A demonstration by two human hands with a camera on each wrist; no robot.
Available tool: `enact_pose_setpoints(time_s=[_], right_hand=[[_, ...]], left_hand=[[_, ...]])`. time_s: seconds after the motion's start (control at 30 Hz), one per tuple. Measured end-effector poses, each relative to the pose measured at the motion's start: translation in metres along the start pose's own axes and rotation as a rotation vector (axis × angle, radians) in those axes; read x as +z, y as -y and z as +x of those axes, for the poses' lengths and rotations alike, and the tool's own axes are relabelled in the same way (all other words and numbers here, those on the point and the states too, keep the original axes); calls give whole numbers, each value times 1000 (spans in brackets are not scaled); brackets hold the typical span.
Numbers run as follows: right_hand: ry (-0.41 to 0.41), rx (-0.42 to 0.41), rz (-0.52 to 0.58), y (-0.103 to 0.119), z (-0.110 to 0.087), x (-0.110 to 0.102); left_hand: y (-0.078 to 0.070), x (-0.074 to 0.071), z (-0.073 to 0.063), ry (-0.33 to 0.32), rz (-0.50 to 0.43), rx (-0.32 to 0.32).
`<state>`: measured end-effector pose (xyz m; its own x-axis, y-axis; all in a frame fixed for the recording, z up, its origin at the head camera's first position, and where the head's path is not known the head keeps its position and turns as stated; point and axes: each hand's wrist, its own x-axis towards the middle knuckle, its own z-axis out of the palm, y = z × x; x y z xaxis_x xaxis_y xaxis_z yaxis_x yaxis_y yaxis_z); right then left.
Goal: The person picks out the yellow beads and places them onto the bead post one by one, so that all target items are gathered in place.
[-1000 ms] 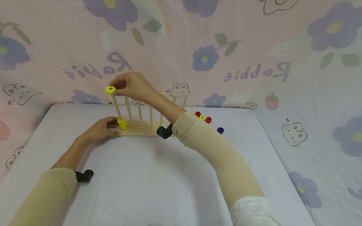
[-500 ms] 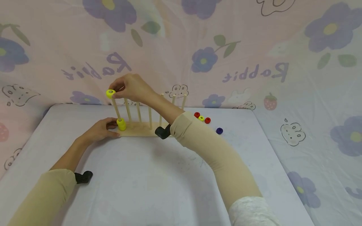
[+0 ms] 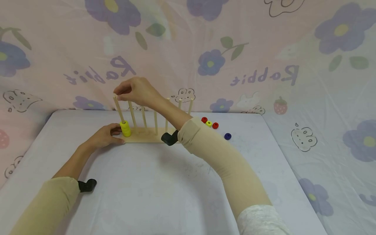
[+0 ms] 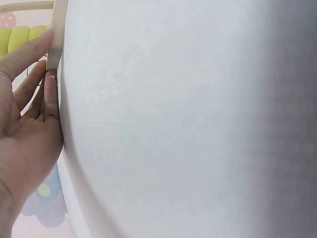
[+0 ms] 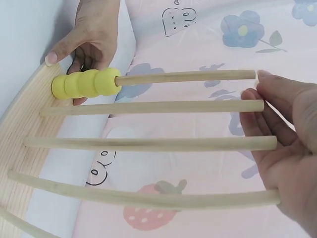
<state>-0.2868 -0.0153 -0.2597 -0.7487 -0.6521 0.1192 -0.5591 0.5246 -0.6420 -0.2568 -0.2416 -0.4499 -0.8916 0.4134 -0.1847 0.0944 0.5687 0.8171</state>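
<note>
At the left end of the wooden rack [image 3: 147, 138], keep your left hand [image 3: 102, 135] gripping the base, thumb at the near corner, fingers round behind the yellow bead stack [image 3: 125, 129], so nothing should tip. Your right hand [image 3: 139, 93] is at the top of the first peg [image 3: 118, 109], fingers parted, no bead in them; lift it clear without knocking the pegs beside it. For each bead, best line up the hole with the tip and let it drop straight. Stack sits low on that peg, just beside your left fingers, well below the right. Two red beads [image 3: 215, 125], a loose yellow bead [image 3: 209, 124] and a blue bead [image 3: 227, 136] lie on the desk [image 3: 147, 189], right of the rack, well apart from both hands
</note>
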Motion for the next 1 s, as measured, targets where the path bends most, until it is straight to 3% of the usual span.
enact_pose_setpoints(time_s=[0.43, 0.77, 1.0], right_hand=[[-153, -80, 234, -3, -12, -23], [-243, -77, 306, -19, -28, -38], [-286, -138, 324, -35, -48, -49]], left_hand=[[3, -3, 0, -12, 7, -32], [4, -2, 2, -12, 16, -33], [4, -2, 5, -9, 24, -33]])
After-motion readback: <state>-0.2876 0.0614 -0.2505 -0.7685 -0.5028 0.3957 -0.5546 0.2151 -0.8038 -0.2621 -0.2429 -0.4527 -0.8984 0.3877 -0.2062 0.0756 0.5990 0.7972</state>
